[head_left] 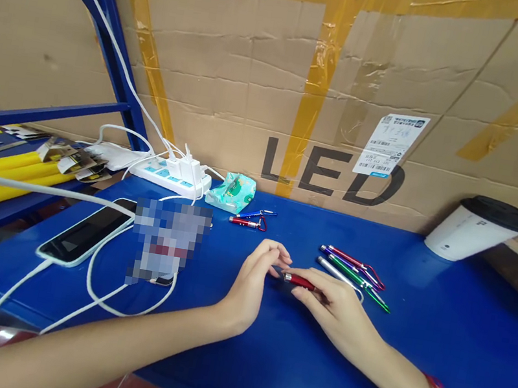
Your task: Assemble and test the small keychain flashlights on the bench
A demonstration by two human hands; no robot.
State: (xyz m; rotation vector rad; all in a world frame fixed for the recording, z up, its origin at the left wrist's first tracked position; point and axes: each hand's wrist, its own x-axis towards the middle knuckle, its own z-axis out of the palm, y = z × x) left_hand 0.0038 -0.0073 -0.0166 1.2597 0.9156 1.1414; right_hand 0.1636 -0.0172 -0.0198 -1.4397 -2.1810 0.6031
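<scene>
My right hand is closed on a slim red metal penlight, its silver end pointing left. Just left of that end, my left hand has its fingers bent together, with the tips close to the penlight; anything between them is too small or hidden to make out. To the right, beyond my right hand, lies a group of similar penlights in red, purple, green and silver, some with carabiner clips. Farther back on the blue tabletop are a red penlight and a blue penlight.
On the left, a charging phone and white cables lie near a blurred patch. A white power strip and a green tissue pack stand behind. A lidded paper cup leans at back right, before a cardboard box.
</scene>
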